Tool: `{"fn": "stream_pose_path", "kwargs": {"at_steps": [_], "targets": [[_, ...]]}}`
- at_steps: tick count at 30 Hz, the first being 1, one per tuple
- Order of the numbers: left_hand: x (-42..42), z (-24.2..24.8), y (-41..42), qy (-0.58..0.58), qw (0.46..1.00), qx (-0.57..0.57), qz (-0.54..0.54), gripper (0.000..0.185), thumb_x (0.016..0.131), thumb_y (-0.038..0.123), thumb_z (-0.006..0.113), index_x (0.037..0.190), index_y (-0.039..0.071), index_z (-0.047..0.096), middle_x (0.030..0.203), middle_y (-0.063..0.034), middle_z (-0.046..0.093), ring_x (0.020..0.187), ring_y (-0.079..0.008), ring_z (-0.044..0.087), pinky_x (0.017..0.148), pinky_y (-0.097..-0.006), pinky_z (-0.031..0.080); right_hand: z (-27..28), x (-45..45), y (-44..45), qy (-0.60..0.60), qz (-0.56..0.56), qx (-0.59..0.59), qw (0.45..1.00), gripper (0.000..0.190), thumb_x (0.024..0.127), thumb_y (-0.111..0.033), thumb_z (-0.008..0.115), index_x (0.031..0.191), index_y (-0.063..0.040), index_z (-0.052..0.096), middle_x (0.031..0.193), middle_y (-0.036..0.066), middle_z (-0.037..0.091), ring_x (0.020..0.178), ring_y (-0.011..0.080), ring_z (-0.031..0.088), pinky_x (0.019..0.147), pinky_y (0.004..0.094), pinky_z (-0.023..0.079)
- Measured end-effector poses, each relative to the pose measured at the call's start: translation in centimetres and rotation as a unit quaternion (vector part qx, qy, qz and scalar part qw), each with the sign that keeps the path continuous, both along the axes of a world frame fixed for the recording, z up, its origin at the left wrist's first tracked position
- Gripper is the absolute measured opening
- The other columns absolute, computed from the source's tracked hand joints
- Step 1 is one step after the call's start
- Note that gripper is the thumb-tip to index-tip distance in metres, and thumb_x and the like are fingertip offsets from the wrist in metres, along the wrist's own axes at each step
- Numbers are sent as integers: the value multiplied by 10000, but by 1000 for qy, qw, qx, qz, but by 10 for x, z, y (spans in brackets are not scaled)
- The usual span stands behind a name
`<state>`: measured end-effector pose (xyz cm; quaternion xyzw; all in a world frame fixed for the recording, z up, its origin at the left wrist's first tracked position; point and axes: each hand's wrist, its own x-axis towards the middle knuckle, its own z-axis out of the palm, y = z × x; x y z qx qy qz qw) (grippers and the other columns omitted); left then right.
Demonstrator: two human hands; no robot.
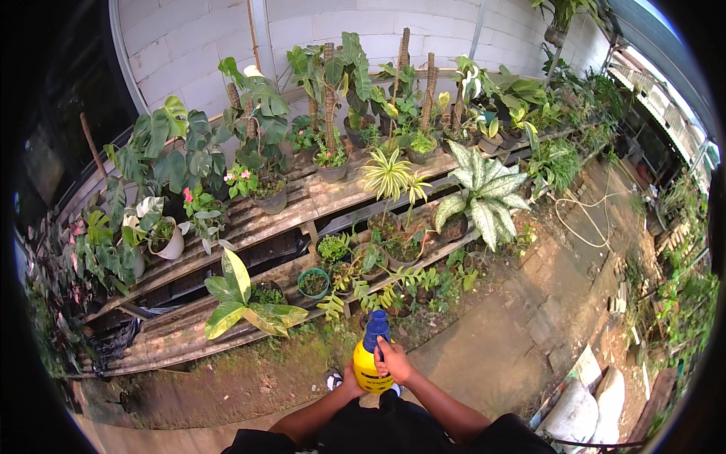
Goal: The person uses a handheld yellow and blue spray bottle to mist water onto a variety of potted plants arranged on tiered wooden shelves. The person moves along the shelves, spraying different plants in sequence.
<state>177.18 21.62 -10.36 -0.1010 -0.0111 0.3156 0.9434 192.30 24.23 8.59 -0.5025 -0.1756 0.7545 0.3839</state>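
A yellow pump sprayer bottle (366, 364) with a blue top stands upright in front of my body. My right hand (394, 362) is closed around the blue handle at its upper right side. Against the lower left side of the yellow tank rests my left hand (353, 381), which supports it; its fingers are largely hidden. Just beyond the sprayer, fern-like leaves (371, 295) hang over the edge of the lower shelf. A small teal pot (313, 282) and a plant with yellow-and-green leaves (241, 301) are on that shelf, further left.
Potted plants crowd a tiered shelf of corrugated sheets (289, 207) along a white block wall (368, 28). A spotted-leaf dieffenbachia (482, 193) overhangs the path. A pale hose (584, 227) lies on the paving at right, and white sacks (570, 411) lie at lower right.
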Motion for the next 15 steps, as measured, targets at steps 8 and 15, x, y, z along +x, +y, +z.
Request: {"fn": "stream_pose_path", "kwargs": {"at_steps": [8,15], "targets": [[21,59,-11,402,914,-16,57,688,904,604,317,1284,69,522,1286,-163,558,1146,-354,549,1017,-493,392,-3,13,-18,27,2,28,999,493,1011,-468,427,710,-78,451,503,12,350,396,105,326,398,253,275],[51,211,56,656,394,465,445,392,861,239,645,1163,15,535,1090,-126,591,1011,-253,563,932,-367,412,-12,23,-32,-57,80,100,990,499,1017,-435,446,686,-64,481,531,3,410,429,96,376,425,252,309]]}}
